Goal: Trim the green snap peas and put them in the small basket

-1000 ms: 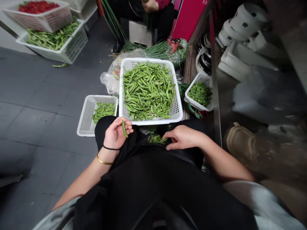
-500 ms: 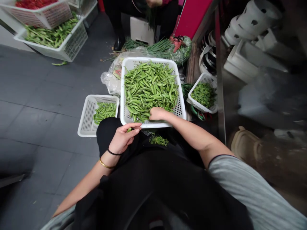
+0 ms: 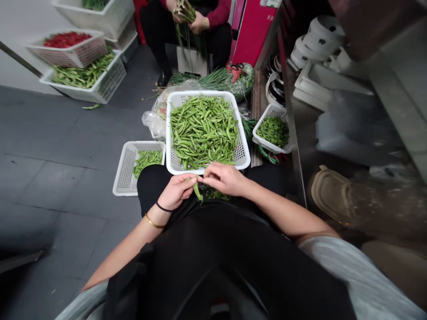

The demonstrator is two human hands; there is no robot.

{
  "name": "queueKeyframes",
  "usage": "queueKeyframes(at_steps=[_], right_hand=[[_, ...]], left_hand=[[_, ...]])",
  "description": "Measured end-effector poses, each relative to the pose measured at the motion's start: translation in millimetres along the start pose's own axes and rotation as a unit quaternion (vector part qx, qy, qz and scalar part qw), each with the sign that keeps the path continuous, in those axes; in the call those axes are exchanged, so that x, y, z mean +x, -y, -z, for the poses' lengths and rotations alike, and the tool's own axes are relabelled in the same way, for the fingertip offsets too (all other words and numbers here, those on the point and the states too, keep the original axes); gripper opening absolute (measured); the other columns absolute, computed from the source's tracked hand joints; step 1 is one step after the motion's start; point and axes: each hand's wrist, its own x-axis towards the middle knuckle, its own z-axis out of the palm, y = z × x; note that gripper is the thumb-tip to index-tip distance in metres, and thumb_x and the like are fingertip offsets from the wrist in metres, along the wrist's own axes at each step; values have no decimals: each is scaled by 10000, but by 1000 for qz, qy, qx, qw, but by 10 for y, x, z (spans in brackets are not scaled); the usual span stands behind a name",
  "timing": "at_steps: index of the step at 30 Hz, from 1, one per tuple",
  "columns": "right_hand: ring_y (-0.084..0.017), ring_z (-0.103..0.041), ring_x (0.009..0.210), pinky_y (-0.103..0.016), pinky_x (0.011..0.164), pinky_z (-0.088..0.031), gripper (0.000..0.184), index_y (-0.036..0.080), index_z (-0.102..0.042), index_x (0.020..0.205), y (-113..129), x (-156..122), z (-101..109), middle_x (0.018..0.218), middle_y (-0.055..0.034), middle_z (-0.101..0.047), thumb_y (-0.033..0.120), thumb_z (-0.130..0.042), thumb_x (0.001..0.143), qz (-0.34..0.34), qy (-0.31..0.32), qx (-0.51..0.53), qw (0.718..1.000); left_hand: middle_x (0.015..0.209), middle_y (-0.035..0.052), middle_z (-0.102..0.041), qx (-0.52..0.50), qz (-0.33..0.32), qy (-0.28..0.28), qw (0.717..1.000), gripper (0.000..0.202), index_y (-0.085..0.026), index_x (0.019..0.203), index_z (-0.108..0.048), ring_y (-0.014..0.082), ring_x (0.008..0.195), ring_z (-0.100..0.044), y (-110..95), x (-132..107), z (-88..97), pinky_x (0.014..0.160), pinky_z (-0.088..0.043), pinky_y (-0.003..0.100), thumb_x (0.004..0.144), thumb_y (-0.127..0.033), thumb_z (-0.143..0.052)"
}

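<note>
Over my black apron, my left hand (image 3: pixel 176 191) and my right hand (image 3: pixel 224 178) meet, both pinching a green pea pod (image 3: pixel 197 190) that hangs down between them. Just beyond them stands a large white basket (image 3: pixel 243 153) heaped with green pea pods (image 3: pixel 203 131). To its left a smaller white basket (image 3: pixel 124 171) holds a small heap of pods (image 3: pixel 147 158). A little pile of green trimmings (image 3: pixel 216 194) lies on my lap under my right hand.
A small white basket of green scraps (image 3: pixel 273 131) stands at the right by a steel counter edge (image 3: pixel 289 129). Stacked baskets of beans (image 3: pixel 83 76) and red chillies (image 3: pixel 65 40) sit at far left. A person in a red sleeve (image 3: pixel 218 13) handles scallions (image 3: pixel 213 78) behind.
My right hand came back from the large basket with a pod and joined my left hand over my lap. The view tilted slightly.
</note>
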Motion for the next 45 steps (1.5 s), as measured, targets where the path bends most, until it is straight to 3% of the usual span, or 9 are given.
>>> queueKeyframes(at_steps=[5,10,18,22,27,30,34,40,45], right_hand=[[-106,-548,725,-215,690,-393,136,159,-615,846,-3,21,62,799,-22,-609,232,-511,892,23,-39,55,997],[-136,-535,709,-238,627,-354,256,137,-620,816,117,19,-89,816,-71,-604,270,-433,929,5,-39,-104,994],[-156,-537,777,-261,717,-394,269,143,-602,844,-99,-236,313,824,-81,-606,248,-374,940,-69,-116,-80,988],[-130,-539,722,-232,662,-379,220,154,-608,953,-73,-222,327,857,-51,-618,349,-553,866,-70,-2,-16,997],[-119,-529,677,-236,650,-337,301,135,-632,783,53,-66,-86,760,-48,-629,318,-448,935,6,99,-11,995],[-94,-516,606,-213,614,-339,307,130,-638,694,11,-31,-263,662,-20,-611,283,-486,912,28,179,64,981],[-56,-452,437,-183,508,-332,282,121,-672,690,-136,-48,-200,517,35,-540,276,-525,874,-26,364,165,916],[-53,-466,521,-175,535,-327,295,126,-663,726,-191,-200,268,614,23,-592,301,-493,891,10,298,199,933],[-89,-504,570,-213,554,-317,266,134,-661,689,-45,-111,135,657,-21,-637,231,-490,867,-5,342,47,939]], left_hand=[[492,-52,-386,-8,22,69,997,258,-73,852,-696,8,383,-241,-57,-158,-45,380,-110,172,754,-311,-702],[521,-44,-420,-77,39,68,994,240,-80,775,-649,-6,363,-207,5,-115,-134,367,-111,165,753,-314,-698],[426,-85,-340,-35,-82,-90,992,216,-115,787,-629,20,353,-226,-18,-123,-13,371,-139,172,741,-309,-713],[494,-41,-466,45,-131,-111,984,208,-127,801,-652,38,385,-306,-21,-134,-4,388,-172,195,747,-320,-709],[515,-29,-493,106,-155,-114,976,192,-157,843,-659,62,406,-310,-18,-156,-74,413,-214,212,798,-343,-654],[594,20,-569,251,-178,-59,950,167,-166,814,-689,108,503,-445,-36,-197,-112,498,-342,232,797,-328,-649],[781,97,-661,415,-224,115,874,153,-187,821,-713,183,731,-570,-75,-217,-152,685,-424,280,826,-284,-594],[700,59,-592,427,-214,124,870,227,-180,793,-632,155,631,-514,-136,-143,-94,646,-403,263,884,-322,-480],[679,49,-567,395,-163,211,879,229,-185,687,-597,154,631,-481,-72,30,-152,624,-370,260,848,-328,-521]])
